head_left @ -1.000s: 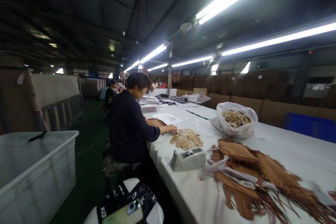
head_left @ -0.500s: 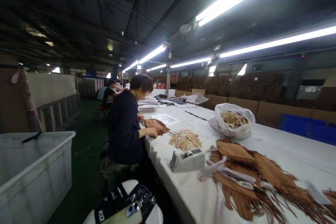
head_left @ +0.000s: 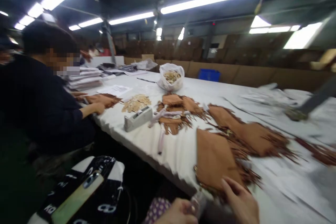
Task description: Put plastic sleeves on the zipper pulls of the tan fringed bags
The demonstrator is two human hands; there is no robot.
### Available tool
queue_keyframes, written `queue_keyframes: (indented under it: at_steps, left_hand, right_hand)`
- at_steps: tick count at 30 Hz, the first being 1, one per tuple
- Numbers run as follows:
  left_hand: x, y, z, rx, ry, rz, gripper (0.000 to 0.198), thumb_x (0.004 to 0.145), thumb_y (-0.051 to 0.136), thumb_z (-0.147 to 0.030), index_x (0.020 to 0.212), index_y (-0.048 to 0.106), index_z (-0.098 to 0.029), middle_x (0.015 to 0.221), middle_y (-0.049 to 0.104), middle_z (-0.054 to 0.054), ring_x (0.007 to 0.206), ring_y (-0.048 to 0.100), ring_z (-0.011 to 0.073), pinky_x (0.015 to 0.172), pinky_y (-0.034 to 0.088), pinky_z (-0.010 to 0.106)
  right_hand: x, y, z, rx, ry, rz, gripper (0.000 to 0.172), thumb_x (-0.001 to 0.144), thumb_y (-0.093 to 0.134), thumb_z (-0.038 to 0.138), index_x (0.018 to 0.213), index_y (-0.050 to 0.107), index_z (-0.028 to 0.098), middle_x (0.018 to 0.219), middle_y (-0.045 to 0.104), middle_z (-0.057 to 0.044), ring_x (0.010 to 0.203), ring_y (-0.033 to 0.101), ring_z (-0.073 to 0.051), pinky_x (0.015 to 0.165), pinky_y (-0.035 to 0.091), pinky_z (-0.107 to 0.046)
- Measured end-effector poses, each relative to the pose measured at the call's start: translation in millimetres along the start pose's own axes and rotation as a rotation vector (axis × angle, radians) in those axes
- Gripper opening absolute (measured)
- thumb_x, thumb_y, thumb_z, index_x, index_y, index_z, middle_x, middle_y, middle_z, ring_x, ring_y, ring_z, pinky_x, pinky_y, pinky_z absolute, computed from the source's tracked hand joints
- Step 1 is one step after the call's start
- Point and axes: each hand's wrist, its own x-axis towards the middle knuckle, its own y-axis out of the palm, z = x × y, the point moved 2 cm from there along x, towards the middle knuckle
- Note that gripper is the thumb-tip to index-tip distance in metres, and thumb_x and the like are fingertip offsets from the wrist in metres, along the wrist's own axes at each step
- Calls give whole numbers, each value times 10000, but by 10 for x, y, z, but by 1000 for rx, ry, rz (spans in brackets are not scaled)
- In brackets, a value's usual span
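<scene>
At the table's front edge lies a brown fringed suede bag, with small metal parts along its left and lower edges. My right hand is at its lower right, fingers extended and the tips touching the suede. Below the bag's lower left corner, my left hand is closed beside a blurred, shiny, translucent wrapping; what its fingers hold cannot be made out. Just behind lies another brown fringed piece. Farther left sits a smaller stack of fringed suede with pale wrapped strips across it.
A grey tape dispenser and a pile of tan tags stand left on the white table. Behind is a plastic bag of tags. A co-worker handles brown suede. A phone lies on a stool at lower left.
My view has swung to the right and down. Both my hands and the suede bag at the table edge are now in view. The co-worker appears farther left.
</scene>
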Motion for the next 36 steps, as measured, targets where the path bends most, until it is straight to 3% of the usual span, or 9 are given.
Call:
queue_keyframes:
  at_steps: [2,4,10,14,18,23,27,32,36]
  left_hand:
    - [16,13,90,-48,-56,-53,381,793,630,-502,896,587,-138,656,639,14,442,487,78,428,354,185]
    - [2,14,101,-65,-94,-92,471,764,591,-609,886,554,-155,593,641,16,362,442,67,376,267,181]
    - [-2,65,-12,-109,-123,-112,538,709,587,-685,863,521,-173,592,662,40,379,507,99,375,298,183]
    - [116,107,-63,-140,-101,-178,542,670,632,-673,812,563,-155,600,655,36,428,533,101,412,332,185]
    - [196,115,-109,-156,-47,-277,533,622,684,-648,749,609,-135,588,639,31,429,508,93,432,326,194]
    - [183,70,-73,-133,83,-413,406,580,780,-475,712,629,-121,584,623,16,471,490,87,470,321,190]
    - [174,39,-12,-45,164,-491,279,599,778,-347,683,646,-116,583,607,0,520,486,96,506,331,195]
    - [235,21,11,-112,159,-495,417,628,738,-517,701,673,-112,570,586,-3,511,470,93,496,322,199]
    - [290,15,-40,-220,127,-473,493,581,753,-578,722,695,-109,581,603,9,505,489,96,489,345,200]
  right_hand:
    - [-72,-21,-69,-118,20,88,555,735,455,656,636,691,164,582,677,-100,597,640,-255,569,461,-336]
    - [-134,45,-70,-161,79,158,600,743,405,669,534,661,168,444,616,-81,455,584,-219,497,408,-315]
    - [-103,311,94,-174,-65,133,521,744,506,576,407,581,185,386,574,-63,407,530,-174,456,331,-273]
    - [-37,390,109,-177,-100,118,434,751,532,469,430,593,182,391,571,-44,418,521,-162,476,327,-264]
    - [-115,359,44,-166,-99,94,542,825,431,531,440,578,179,409,570,-45,420,507,-152,469,317,-261]
    - [-250,313,-2,-81,-118,113,582,838,410,599,514,627,166,452,583,-31,447,506,-148,475,321,-257]
    - [-215,369,122,-101,-205,120,434,821,498,506,624,685,167,568,643,-39,564,574,-176,544,378,-260]
    - [-103,486,247,-135,-432,127,210,796,537,317,804,708,197,816,668,-65,772,611,-198,697,437,-281]
    - [-21,508,191,-103,-425,208,157,757,573,284,747,709,206,786,654,-50,729,603,-188,674,445,-285]
